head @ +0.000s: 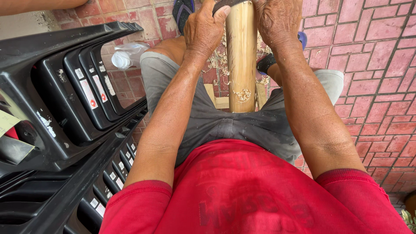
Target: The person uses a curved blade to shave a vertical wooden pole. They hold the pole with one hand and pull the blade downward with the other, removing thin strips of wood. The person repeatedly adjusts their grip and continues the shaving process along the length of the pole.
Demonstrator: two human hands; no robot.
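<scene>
Flanking pale bamboo pole: left hand, right hand.

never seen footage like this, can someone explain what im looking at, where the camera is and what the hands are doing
There is one picture, taken by a camera worn on the person's head and looking down, so you see their own red shirt, grey shorts and both arms. The person sits over a red brick floor. A pale bamboo pole lies between the knees, pointing away. The left hand and the right hand grip a dark blade laid across the pole. Wood shavings lie on the pole and the floor. Stacked black plastic chairs stand at the left.
</scene>
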